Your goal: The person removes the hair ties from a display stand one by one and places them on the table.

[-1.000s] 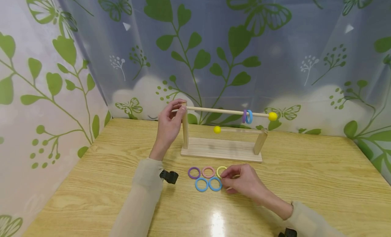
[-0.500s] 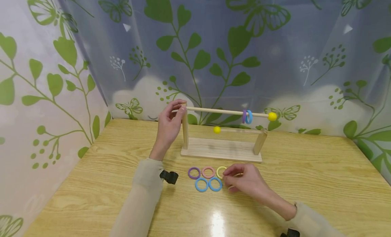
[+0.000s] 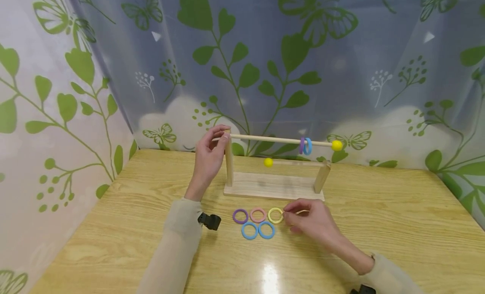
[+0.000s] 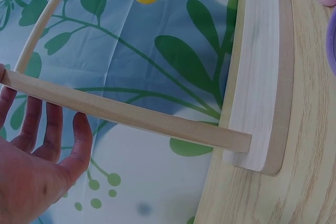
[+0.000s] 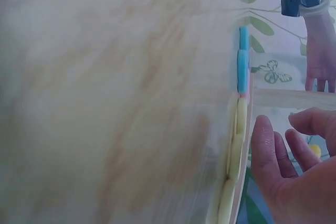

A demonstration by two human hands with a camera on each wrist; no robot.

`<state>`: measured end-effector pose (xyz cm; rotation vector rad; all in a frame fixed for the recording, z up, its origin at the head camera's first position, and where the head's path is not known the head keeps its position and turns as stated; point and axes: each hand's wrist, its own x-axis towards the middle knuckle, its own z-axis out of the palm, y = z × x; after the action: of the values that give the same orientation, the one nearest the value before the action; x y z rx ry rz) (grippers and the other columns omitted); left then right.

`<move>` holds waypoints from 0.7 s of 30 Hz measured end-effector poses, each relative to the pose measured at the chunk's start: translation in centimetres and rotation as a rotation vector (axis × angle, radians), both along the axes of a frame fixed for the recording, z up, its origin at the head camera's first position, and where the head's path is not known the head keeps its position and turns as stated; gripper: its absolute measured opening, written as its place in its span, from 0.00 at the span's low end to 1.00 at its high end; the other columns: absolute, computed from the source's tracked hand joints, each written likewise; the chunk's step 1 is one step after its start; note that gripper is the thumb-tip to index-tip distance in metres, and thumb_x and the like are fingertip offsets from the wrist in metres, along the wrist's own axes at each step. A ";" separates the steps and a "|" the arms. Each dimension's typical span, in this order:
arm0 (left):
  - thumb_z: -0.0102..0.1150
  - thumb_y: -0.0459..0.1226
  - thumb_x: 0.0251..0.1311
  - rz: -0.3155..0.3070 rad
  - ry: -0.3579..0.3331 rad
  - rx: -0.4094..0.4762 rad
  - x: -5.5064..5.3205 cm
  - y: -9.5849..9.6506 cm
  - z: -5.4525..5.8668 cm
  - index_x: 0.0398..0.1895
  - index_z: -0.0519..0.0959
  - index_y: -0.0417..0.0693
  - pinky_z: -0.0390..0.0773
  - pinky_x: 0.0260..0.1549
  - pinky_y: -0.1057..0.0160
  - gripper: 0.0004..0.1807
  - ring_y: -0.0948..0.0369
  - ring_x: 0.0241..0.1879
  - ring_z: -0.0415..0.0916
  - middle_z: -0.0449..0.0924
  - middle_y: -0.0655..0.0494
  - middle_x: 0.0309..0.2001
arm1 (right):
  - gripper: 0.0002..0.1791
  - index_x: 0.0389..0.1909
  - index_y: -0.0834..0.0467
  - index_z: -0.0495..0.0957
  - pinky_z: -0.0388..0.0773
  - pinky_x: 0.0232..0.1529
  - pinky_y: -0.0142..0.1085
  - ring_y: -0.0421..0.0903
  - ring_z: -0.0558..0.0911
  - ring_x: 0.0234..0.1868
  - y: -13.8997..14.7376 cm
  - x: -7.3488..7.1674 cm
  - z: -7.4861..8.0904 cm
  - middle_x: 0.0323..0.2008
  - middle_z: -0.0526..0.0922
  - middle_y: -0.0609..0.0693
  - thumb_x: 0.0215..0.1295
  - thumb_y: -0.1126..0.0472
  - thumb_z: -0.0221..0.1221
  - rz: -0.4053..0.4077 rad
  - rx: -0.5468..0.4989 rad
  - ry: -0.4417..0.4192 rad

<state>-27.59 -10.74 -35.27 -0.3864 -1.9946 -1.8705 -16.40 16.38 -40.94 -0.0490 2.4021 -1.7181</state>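
Observation:
My left hand (image 3: 210, 153) grips the top of the tall left post (image 3: 229, 159) of a wooden ring stand (image 3: 273, 186). In the left wrist view its fingers (image 4: 52, 127) lie along the post. On the stand's upper rod (image 3: 265, 138) hang a purple ring (image 3: 302, 145) and a blue ring (image 3: 308, 146). My right hand (image 3: 312, 220) is low over the table, fingertips right at the edge of a yellow ring (image 3: 281, 210). Its thumb and fingers are apart in the right wrist view, beside several yellow rings (image 5: 236, 156), most of them hidden by this hand in the head view.
Left of the yellow ring lie a pink ring (image 3: 258, 208), a purple ring (image 3: 234, 220) and two blue rings, the right one (image 3: 267, 237) nearer that hand. Yellow balls cap the upper (image 3: 336, 145) and lower rods. A patterned curtain (image 3: 242, 75) hangs behind the table.
My right hand has shifted a little to the right, uncovering more of the yellow ring. The left hand stays on the post, and the rings in view keep their places.

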 end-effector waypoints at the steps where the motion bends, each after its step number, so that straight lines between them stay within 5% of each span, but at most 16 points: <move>1: 0.54 0.37 0.75 -0.001 0.000 0.001 0.0 0.0 0.0 0.59 0.80 0.43 0.81 0.38 0.69 0.14 0.52 0.44 0.81 0.79 0.47 0.49 | 0.09 0.43 0.66 0.85 0.88 0.35 0.39 0.47 0.88 0.38 0.1 0.0 0.0 0.41 0.88 0.56 0.64 0.65 0.66 -0.009 0.008 0.010; 21: 0.55 0.37 0.75 0.011 0.002 0.006 0.1 0.1 0.1 0.58 0.80 0.44 0.81 0.37 0.69 0.13 0.55 0.42 0.80 0.79 0.48 0.48 | 0.11 0.45 0.63 0.85 0.88 0.36 0.36 0.50 0.90 0.39 1.6 -0.9 1.5 0.41 0.89 0.57 0.65 0.62 0.67 -0.106 0.083 0.142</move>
<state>-27.47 -10.62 -35.21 -0.3747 -1.9858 -1.8685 -17.27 18.01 -39.42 -0.0335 2.6203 -1.7103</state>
